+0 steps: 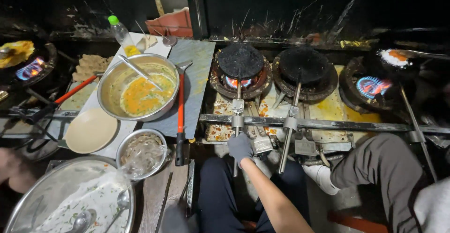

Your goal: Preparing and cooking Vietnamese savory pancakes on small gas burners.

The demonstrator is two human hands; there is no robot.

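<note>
Nearest the camera, lower left: large steel tray (70, 198) with spoons and green-flecked residue. Just above it, a small steel bowl (142, 152) under clear plastic, and a tan plate (91, 130). Behind these on the tabletop (199, 71), a wide steel bowl (139, 87) of orange-yellow batter, ladle resting inside; two red-handled tools flank it, presumably kept within reach of the burners.

Centre: the person's gloved right hand (240, 147), grip clenched on the long pan handle (237, 116) that runs forward to a small blackened pan (240, 60) sitting over a lit burner. The long handle likely keeps the hand off the flame.

Left hand: not in view.

Right: second black pan (303, 65) with its own handle, a third lit burner (372, 87). A crossbar (328, 123) spans the front; another person's bent leg (375, 160) crowds the right side.
</note>
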